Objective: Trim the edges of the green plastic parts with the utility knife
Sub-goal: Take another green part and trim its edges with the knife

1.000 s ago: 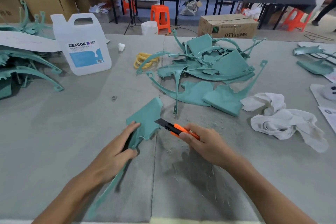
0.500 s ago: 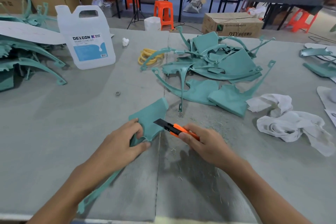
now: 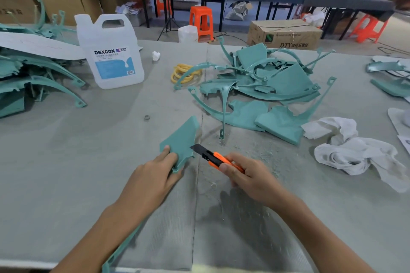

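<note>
Gripping the green part (image 3: 180,137) at its near end, the left hand (image 3: 153,177) steadies it on the grey table (image 3: 66,162). The right hand (image 3: 250,178) closes around the orange utility knife (image 3: 214,157), whose blade seems to touch the part's right edge. Behind them lies a pile of green parts (image 3: 266,86), with a white rag (image 3: 355,153) to the right.

green part (image 3: 182,137): long strip mostly hidden under the left hand (image 3: 155,175) and forearm; its end is cut off at the bottom edge
utility knife (image 3: 213,156): rear of handle buried in the right hand (image 3: 248,177)
jug (image 3: 111,51), beyond the left hand: small print unreadable
ring (image 3: 146,117), ahead of the left hand: too small to identify
pile (image 3: 33,77), far left of the hands: cut by the frame edge
</note>
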